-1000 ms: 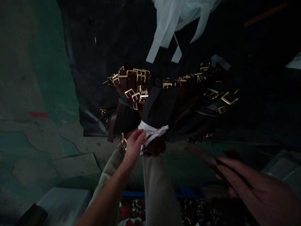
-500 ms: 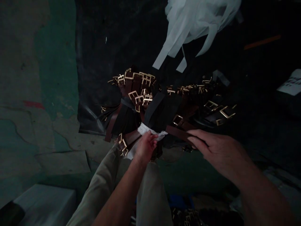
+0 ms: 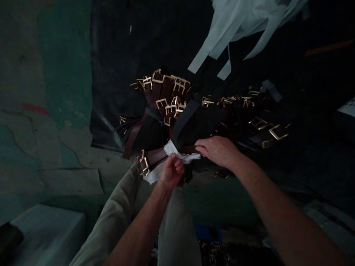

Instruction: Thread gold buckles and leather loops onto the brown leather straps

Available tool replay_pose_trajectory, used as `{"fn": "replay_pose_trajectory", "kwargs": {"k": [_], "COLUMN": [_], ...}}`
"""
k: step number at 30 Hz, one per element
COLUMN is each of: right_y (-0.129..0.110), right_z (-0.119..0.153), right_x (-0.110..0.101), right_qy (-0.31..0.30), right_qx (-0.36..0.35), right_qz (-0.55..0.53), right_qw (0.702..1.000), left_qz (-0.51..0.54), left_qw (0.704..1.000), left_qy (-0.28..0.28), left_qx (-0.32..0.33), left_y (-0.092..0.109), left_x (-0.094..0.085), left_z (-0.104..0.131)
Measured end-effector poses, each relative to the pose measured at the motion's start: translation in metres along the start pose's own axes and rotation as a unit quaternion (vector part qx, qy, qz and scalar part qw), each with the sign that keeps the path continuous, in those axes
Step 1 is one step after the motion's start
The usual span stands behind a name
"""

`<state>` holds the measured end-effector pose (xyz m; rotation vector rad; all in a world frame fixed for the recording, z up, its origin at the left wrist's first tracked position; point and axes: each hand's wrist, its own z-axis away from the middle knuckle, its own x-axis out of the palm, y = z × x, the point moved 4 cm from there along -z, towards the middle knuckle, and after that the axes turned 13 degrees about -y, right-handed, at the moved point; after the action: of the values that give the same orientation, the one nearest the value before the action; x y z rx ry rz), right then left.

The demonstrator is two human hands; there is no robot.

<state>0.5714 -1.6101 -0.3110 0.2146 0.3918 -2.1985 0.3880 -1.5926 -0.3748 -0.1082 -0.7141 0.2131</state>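
My left hand (image 3: 172, 173) is closed at the lower edge of a crumpled white strip (image 3: 171, 149), which wraps around brown leather belts (image 3: 157, 156). Gold buckles (image 3: 144, 163) sit at the left end of these belts, near my knee. Just to the right, my right hand (image 3: 216, 149) pinches a brown leather strap (image 3: 189, 149) between thumb and fingers. The strap runs leftward to the white strip, and its far end is hidden there. Directly beyond both hands lie more dark belts, with a black strap (image 3: 186, 120) curling upward.
Bundled belts with gold buckles (image 3: 169, 83) lie on a black sheet (image 3: 138, 44). More buckled belts (image 3: 257, 123) spread to the right. White strips (image 3: 230, 37) hang in a bunch at the top. A pale box (image 3: 52, 229) stands at lower left.
My right hand has moved left, bringing the brown strap in to the white strip. My left hand stays at the strip. The whole view has shifted slightly.
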Motion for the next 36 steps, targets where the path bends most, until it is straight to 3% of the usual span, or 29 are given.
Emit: {"fn": "replay_pose_trajectory", "kwargs": {"k": [7,10,12,14,15,19,21,23,28,32,36], "right_y": [-0.01,-0.021,-0.028,-0.033,-0.034,-0.04,-0.043,-0.046,-0.034,0.01,0.058], "right_z": [-0.015,-0.024,-0.028,-0.031,-0.032,-0.038,-0.04,-0.039,-0.018,0.001,0.009], "right_x": [-0.01,-0.013,-0.014,-0.014,-0.014,-0.011,-0.01,-0.007,-0.001,0.004,0.005], "right_qy": [-0.009,-0.012,-0.013,-0.01,-0.008,-0.006,-0.007,-0.005,0.029,0.105,0.172], "right_qx": [-0.029,-0.058,-0.082,-0.101,-0.109,-0.119,-0.117,-0.113,-0.121,-0.123,-0.089], "right_qz": [0.08,0.1,0.108,0.112,0.113,0.123,0.127,0.125,0.111,0.132,0.197], "right_qw": [0.996,0.993,0.991,0.988,0.988,0.985,0.985,0.986,0.986,0.978,0.961], "left_qz": [0.046,-0.044,-0.176,-0.359,-0.462,-0.781,-0.84,-0.857,-0.878,-0.899,-0.911], "left_qw": [0.998,0.996,0.98,0.929,0.882,0.598,0.502,0.467,0.442,0.414,0.379], "left_qy": [-0.031,-0.024,-0.005,0.033,0.059,0.174,0.206,0.217,0.17,0.117,0.101], "left_qx": [0.043,0.078,0.091,0.081,0.074,0.041,0.011,-0.021,-0.063,-0.085,-0.125], "left_y": [-0.01,-0.011,-0.005,0.006,0.013,0.043,0.051,0.056,0.066,0.074,0.082], "left_x": [0.009,0.007,0.003,-0.001,-0.002,0.014,0.024,0.032,0.039,0.041,0.038], "left_z": [0.008,0.009,0.01,0.012,0.014,0.019,0.016,0.01,-0.003,-0.002,0.005]}}
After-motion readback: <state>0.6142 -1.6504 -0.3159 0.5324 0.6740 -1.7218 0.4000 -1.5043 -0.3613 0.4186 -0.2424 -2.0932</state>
